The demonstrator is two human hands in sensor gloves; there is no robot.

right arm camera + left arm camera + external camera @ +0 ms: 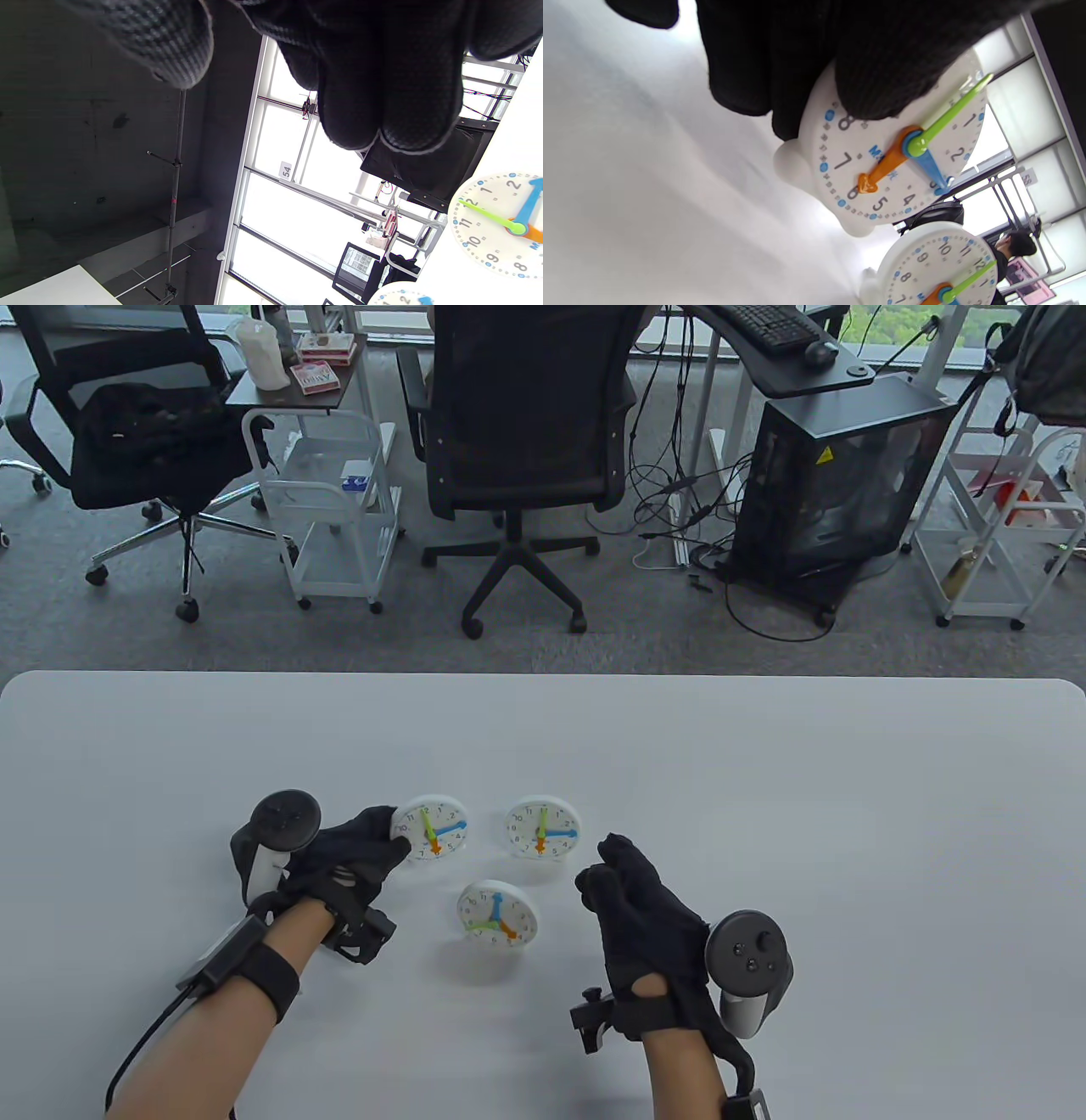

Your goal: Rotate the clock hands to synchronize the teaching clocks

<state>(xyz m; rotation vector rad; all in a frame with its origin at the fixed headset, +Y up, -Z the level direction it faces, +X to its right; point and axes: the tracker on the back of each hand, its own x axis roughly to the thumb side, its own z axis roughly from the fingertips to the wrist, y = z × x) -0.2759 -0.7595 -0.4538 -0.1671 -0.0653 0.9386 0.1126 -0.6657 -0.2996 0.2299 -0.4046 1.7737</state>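
Three small white teaching clocks with green, blue and orange hands stand on the white table [764,780]. My left hand [389,826] grips the back left clock [435,829] at its left rim. In the left wrist view a gloved fingertip [874,84] lies on that clock's face [895,169] near the 9. The back right clock [544,828] shows the same hand positions and also appears in the left wrist view [937,267]. The front clock [497,913] shows a different time. My right hand [607,869] hovers just right of the front clock, fingers loosely curled, holding nothing.
The table's far edge [543,675] borders an office floor with chairs [517,432], carts and a computer case [836,475]. In the right wrist view a clock face [496,224] shows at the right edge under my fingers [382,93].
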